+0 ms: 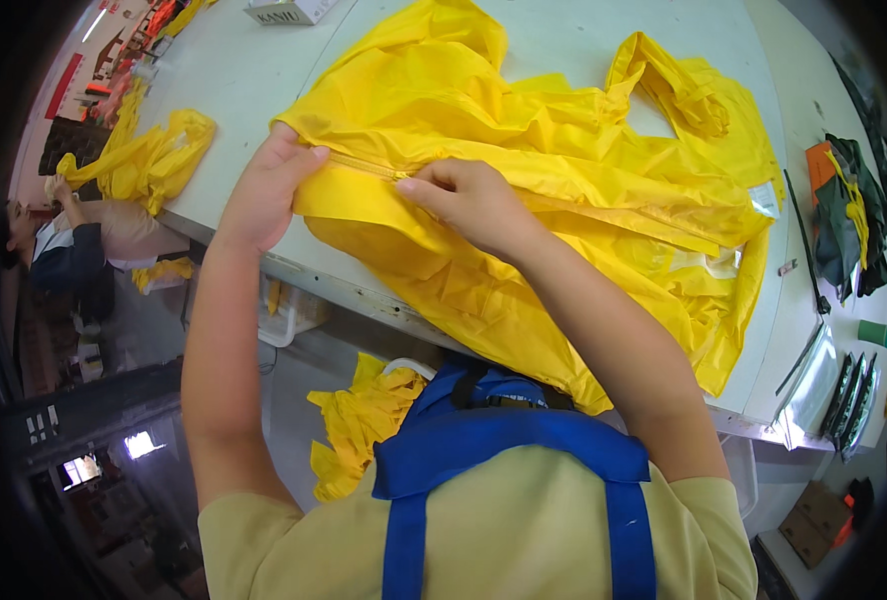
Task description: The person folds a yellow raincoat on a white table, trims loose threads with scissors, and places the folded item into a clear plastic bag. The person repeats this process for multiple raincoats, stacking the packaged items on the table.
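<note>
One yellow garment lies rumpled across the middle of the pale table, its near edge hanging over the side toward the wearer. From my end I can follow its zipper running between the two hands. The left hand grips the cloth at the zipper's left end, thumb on top; the right hand has thumb and curled fingers pinched at the slider, just beside the left. Outward to my left, a second yellow piece sits at the table's edge, where a co-worker has a hand on its far end. I see a white box at the top, and dark green cloth, a green cylinder and clear plastic along the right. Below the table, more yellow cloth is heaped near the wearer's blue apron.
</note>
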The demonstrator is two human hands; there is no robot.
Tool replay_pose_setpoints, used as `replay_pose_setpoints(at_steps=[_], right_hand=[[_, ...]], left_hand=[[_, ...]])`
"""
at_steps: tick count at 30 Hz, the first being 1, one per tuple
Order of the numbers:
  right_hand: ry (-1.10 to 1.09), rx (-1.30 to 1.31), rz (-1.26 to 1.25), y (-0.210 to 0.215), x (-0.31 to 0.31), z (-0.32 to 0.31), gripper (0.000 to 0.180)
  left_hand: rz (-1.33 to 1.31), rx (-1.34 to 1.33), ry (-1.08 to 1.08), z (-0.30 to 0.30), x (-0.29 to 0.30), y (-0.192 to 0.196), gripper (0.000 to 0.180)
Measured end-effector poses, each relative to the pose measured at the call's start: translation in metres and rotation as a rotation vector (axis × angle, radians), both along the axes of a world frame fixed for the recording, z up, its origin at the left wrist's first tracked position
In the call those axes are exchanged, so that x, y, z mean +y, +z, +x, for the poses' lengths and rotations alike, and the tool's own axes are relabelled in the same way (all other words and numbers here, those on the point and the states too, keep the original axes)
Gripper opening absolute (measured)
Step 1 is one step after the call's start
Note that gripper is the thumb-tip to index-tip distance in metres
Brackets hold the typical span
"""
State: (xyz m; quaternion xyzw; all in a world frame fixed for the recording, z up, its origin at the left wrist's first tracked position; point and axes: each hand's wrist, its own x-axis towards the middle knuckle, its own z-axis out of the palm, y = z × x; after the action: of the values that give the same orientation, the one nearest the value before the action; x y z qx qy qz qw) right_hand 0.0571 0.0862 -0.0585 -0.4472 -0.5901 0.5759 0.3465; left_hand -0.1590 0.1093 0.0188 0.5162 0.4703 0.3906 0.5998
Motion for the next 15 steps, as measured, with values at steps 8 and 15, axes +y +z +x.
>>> replay_pose_setpoints(at_steps=[8,15], right_hand=[[-0.001,-0.293,-0.011,-0.001,-0.024,0.061,0.034],[-0.397,-0.348,-0.543,-0.032,-0.115,0.318,0.026]], left_hand=[[0.232,0.181,0.09,-0.006,0.011,-0.008,0.017],[0.189,0.012,0.221,-0.06,0.055,0.014,0.015]])
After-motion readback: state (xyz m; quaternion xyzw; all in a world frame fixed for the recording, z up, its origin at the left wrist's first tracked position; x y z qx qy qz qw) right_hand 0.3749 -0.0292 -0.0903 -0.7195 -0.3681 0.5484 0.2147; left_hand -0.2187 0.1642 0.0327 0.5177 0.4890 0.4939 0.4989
